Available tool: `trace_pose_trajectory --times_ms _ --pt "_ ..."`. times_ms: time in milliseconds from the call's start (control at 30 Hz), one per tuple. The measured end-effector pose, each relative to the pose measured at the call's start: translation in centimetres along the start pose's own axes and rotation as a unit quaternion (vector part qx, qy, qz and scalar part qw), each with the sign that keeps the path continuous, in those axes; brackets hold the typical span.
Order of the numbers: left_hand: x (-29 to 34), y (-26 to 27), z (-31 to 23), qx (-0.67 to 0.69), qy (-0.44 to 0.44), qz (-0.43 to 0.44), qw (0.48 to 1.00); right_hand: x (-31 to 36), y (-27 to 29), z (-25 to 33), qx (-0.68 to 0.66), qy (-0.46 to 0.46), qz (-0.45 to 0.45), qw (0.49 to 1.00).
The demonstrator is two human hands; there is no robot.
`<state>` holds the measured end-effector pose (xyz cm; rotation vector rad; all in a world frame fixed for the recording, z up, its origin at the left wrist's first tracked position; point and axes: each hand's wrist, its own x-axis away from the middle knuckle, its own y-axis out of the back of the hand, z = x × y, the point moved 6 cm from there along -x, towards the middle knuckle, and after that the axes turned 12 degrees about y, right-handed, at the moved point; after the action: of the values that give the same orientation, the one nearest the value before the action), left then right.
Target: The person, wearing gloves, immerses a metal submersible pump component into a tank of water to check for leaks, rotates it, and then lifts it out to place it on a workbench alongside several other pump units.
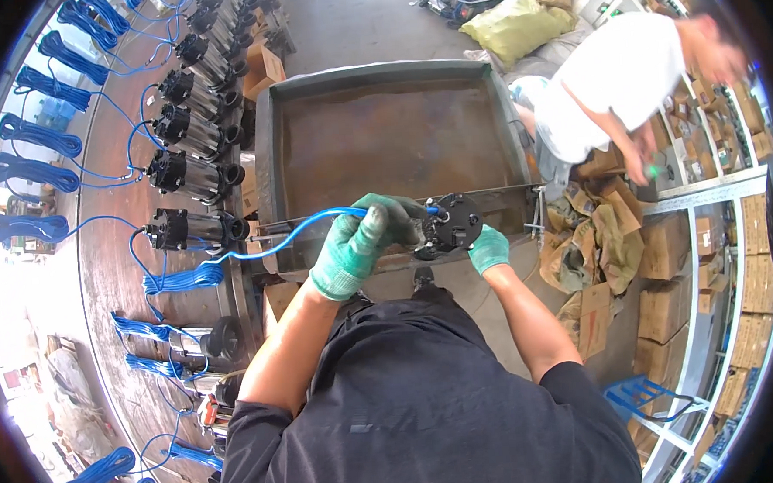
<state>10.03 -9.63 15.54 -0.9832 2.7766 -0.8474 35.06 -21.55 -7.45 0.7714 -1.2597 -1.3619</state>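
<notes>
- A pump [455, 223] with a round black top is held in front of the person, at the near side of a tank, its top facing up toward the camera.
- The left hand [365, 247], in a green and grey glove, is clamped on the left part of the pump's top.
- The right hand [489, 248], in a green glove, is against the pump's right side; its fingertips are hidden behind the pump, so I cannot tell how closely that grip is shut.
- A blue cable [303, 226] leaves the pump's top, passes by the left hand and runs left toward the tabletop.
- A thin bar [506, 189] crosses the near part of the tank, close to the pump.
- The tank [378, 70] is dark-rimmed and rectangular, with brownish water [399, 145] in it.
- Left of the tank, the tabletop [107, 256] carries a row of black and silver pumps [192, 176] lying on their sides, with bundled blue cables [38, 172] along its far-left edge.
- Right of the tank, a co-worker [614, 81] in a white shirt leans near shelves [723, 191], a small green thing by one hand, too blurred to name.
- Crumpled brown paper [592, 239] and cardboard boxes [664, 249] lie below the co-worker; a yellow-green sack [515, 27] is beyond the tank.
- A blue and white frame [653, 398] stands at lower right.
</notes>
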Motion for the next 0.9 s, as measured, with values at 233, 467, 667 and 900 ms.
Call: trace_pose_trajectory --times_ms 233,467,667,900 --pt "0.1 0.2 -0.6 0.000 0.035 -0.025 0.999 0.2 -0.2 0.2 -0.033 -0.009 -0.040 0.999" --pt "0.1 0.5 -0.2 -0.022 0.019 -0.018 0.999 0.1 -0.6 0.0 -0.038 -0.012 -0.039 0.998" --pt "0.1 0.1 -0.6 -0.030 0.011 -0.022 0.999 0.0 -1.2 -0.6 -0.027 -0.019 -0.024 0.999" --pt "3.5 6.9 -0.6 0.020 -0.028 -0.299 0.954 -0.3 3.1 -0.4 -0.176 0.010 0.004 0.984"
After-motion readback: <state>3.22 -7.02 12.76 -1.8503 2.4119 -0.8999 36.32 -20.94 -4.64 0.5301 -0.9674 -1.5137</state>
